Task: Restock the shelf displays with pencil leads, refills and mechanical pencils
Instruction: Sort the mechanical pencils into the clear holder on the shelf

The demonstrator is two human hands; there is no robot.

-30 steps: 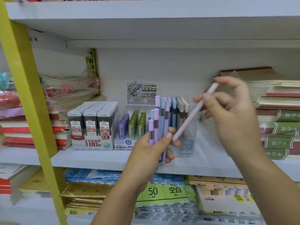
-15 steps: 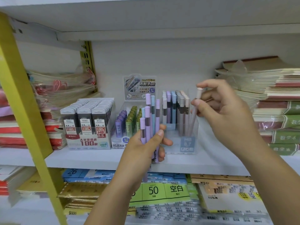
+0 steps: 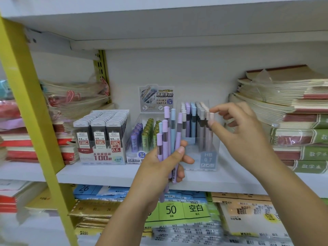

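- One pink pencil (image 3: pixel 210 132) stands seated at the front right of the clear display box (image 3: pixel 207 161).
- Right hand (image 3: pixel 237 128): thumb and forefinger bracket the pencil's cap; whether they grip it cannot be told.
- Left hand (image 3: pixel 159 167) grips a bundle of pencils (image 3: pixel 170 132), judged unshelved.
- Lead cases (image 3: pixel 100 132) beside the box appear stocked.

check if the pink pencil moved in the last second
Yes: the pink pencil went from tilted outside the clear display box down into its front right corner, upright.
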